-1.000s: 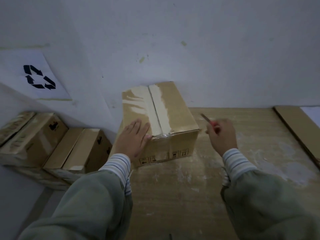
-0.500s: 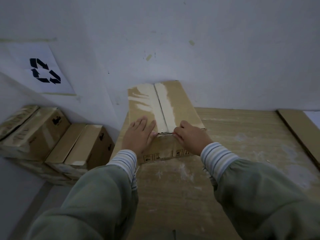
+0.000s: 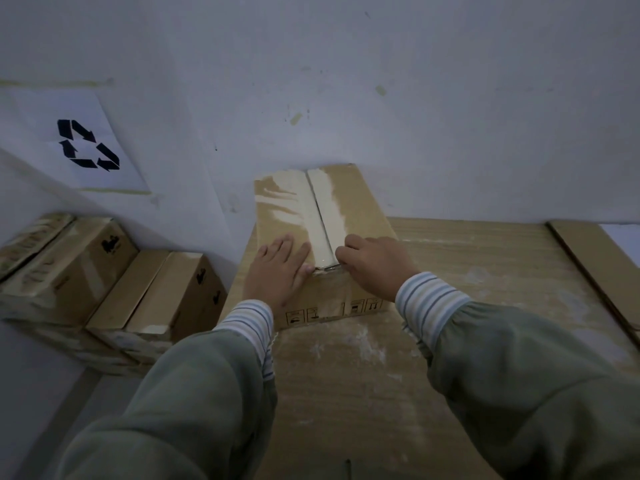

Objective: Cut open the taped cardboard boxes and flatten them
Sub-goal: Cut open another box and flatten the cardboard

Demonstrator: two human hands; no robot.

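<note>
Box (image 3: 349, 202) lies under both hands' grip.

Cardboard box (image 3: 349, 206): brown, closed, resting upright on a cardboard sheet (image 3: 450, 289) against the wall. Pale tape (image 3: 320, 216) runs along the top centre seam. Handling symbols are printed on the near face. Further closed boxes (image 3: 104, 282) lie lower left.

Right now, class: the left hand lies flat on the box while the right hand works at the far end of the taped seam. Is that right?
Not quite. The head view shows the right hand at the seam's near end; the left hand does lie flat on the box.
</note>
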